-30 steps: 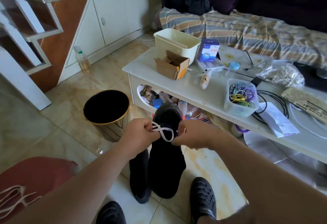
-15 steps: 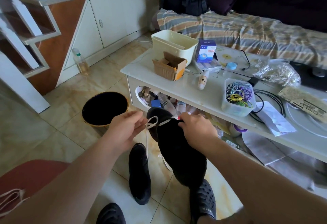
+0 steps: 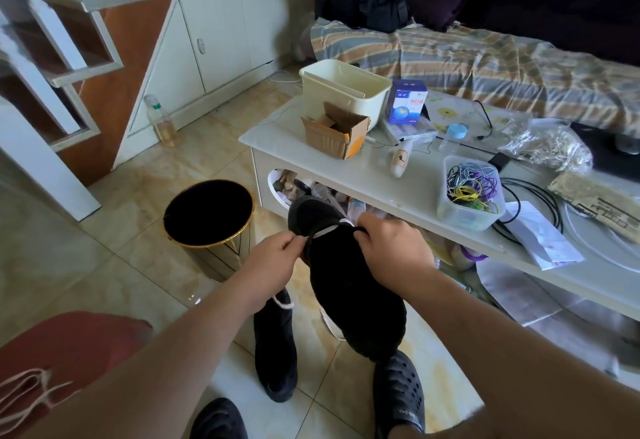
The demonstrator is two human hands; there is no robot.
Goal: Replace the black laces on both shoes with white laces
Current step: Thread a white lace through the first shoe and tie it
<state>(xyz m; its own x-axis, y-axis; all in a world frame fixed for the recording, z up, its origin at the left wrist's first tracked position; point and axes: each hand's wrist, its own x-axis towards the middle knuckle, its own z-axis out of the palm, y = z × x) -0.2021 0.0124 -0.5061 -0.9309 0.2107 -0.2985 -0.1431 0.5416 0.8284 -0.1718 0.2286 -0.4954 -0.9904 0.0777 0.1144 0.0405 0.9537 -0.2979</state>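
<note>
I hold a black shoe (image 3: pixel 349 286) up in front of me, toe pointing away. A white lace (image 3: pixel 329 230) runs across its upper near the toe. My left hand (image 3: pixel 273 262) pinches the lace at the shoe's left edge, and the loose end hangs down below my wrist. My right hand (image 3: pixel 391 251) grips the shoe's right edge and the lace there. The second black shoe (image 3: pixel 275 341) lies on the tiled floor just below my left hand. More white lace (image 3: pixel 24 393) lies on a red cushion at the lower left.
A black waste bin with a gold rim (image 3: pixel 209 213) stands on the floor to the left. The white low table (image 3: pixel 381 182) is right behind the shoe, crowded with a cardboard box, a cream tub and a container of hair ties. My feet wear black clogs (image 3: pixel 398 393).
The lace loop between my hands has been pulled tight across the shoe. The shoe has swung to the right, toward the table, and my left hand has moved outward to its left edge.
</note>
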